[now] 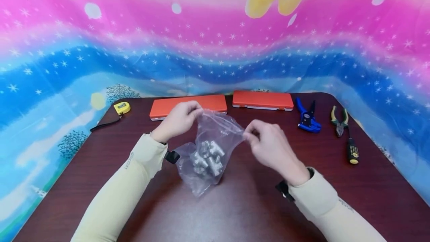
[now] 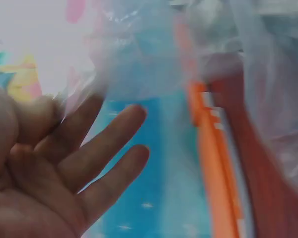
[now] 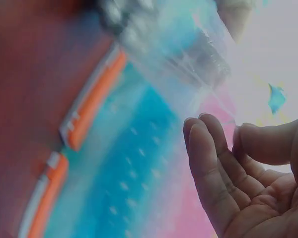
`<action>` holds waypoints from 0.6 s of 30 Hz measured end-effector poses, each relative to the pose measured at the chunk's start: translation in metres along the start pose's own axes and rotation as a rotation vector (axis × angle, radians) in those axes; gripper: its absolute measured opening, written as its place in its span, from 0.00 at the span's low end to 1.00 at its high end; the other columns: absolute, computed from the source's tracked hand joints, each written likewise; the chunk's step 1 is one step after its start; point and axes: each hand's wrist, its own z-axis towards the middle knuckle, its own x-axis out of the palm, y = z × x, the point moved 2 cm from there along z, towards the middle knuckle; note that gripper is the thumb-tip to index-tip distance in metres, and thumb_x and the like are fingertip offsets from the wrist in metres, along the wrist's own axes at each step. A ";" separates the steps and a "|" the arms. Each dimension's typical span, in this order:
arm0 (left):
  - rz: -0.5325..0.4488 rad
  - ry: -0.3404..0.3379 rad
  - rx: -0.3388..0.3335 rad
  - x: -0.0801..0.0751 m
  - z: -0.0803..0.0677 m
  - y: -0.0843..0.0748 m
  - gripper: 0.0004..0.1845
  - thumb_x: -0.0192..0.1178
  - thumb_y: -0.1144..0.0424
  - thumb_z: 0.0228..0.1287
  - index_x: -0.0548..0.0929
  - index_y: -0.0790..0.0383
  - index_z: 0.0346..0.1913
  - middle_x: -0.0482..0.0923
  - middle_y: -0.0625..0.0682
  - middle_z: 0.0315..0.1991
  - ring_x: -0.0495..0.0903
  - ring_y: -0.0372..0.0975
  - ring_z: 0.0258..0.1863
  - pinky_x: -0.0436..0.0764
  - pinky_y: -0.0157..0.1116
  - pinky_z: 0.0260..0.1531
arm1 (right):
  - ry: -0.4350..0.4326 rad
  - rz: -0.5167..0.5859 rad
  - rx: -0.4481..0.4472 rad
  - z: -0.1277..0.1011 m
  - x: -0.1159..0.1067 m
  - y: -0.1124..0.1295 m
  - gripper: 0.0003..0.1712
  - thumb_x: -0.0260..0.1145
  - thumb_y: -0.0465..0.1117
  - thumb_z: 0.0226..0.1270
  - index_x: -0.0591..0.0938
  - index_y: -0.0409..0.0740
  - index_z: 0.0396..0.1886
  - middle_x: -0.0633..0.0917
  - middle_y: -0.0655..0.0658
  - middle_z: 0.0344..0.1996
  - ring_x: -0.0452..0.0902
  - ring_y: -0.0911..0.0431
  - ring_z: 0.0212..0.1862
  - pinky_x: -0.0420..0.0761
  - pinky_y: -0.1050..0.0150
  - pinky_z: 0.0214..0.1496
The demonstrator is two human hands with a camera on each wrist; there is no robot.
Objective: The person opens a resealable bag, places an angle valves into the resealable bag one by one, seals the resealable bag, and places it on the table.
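A clear zip bag (image 1: pixel 231 126) hangs between both hands above the table, with several shiny metal pipe fittings (image 1: pixel 209 158) gathered in its lower part. My left hand (image 1: pixel 179 118) pinches the bag's upper left corner between thumb and forefinger; the left wrist view shows the other fingers (image 2: pixel 104 173) spread apart. At the upper right corner, my right hand (image 1: pixel 270 143) pinches the bag's edge between thumb and fingers, as the right wrist view also shows (image 3: pixel 248 168). The bag's top edge is stretched between the two hands.
Two orange cases (image 1: pixel 208 104) (image 1: pixel 263 100) lie along the table's back edge. A yellow tape measure (image 1: pixel 122 108) with a black strap is at the back left. Blue wire strippers (image 1: pixel 307 117), pliers (image 1: pixel 339 121) and a screwdriver (image 1: pixel 352 151) lie at the right.
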 end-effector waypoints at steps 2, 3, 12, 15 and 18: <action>-0.067 -0.115 -0.004 -0.009 -0.004 -0.013 0.10 0.53 0.62 0.76 0.82 0.59 0.36 0.81 0.50 0.29 0.77 0.41 0.28 0.77 0.42 0.33 | -0.055 0.008 -0.016 0.005 -0.015 0.002 0.05 0.65 0.35 0.70 0.82 0.46 0.32 0.79 0.49 0.22 0.70 0.55 0.21 0.70 0.58 0.23; -0.097 -0.171 0.004 -0.014 -0.007 -0.020 0.10 0.53 0.62 0.76 0.81 0.59 0.36 0.81 0.49 0.29 0.77 0.41 0.28 0.78 0.42 0.32 | -0.079 0.010 -0.029 0.008 -0.023 0.004 0.05 0.64 0.35 0.70 0.81 0.46 0.32 0.81 0.49 0.23 0.71 0.55 0.22 0.72 0.58 0.25; -0.342 -0.409 0.167 -0.021 -0.018 -0.064 0.09 0.56 0.61 0.74 0.82 0.62 0.38 0.83 0.51 0.27 0.84 0.41 0.27 0.82 0.40 0.33 | -0.295 0.041 -0.132 0.024 -0.073 0.012 0.05 0.63 0.34 0.72 0.81 0.40 0.33 0.86 0.47 0.28 0.83 0.56 0.30 0.75 0.65 0.32; -0.369 -0.389 0.134 -0.008 -0.011 -0.056 0.09 0.57 0.61 0.73 0.83 0.63 0.38 0.84 0.52 0.28 0.84 0.41 0.28 0.83 0.39 0.32 | -0.285 0.076 -0.075 0.027 -0.071 -0.001 0.06 0.62 0.36 0.73 0.81 0.40 0.36 0.88 0.46 0.31 0.85 0.57 0.31 0.77 0.68 0.34; -0.407 -0.369 0.082 0.005 -0.002 -0.042 0.10 0.58 0.61 0.73 0.84 0.64 0.39 0.84 0.55 0.29 0.84 0.42 0.29 0.84 0.38 0.33 | -0.223 0.147 0.001 0.031 -0.063 -0.019 0.08 0.61 0.41 0.74 0.81 0.40 0.40 0.88 0.45 0.34 0.86 0.57 0.34 0.81 0.65 0.42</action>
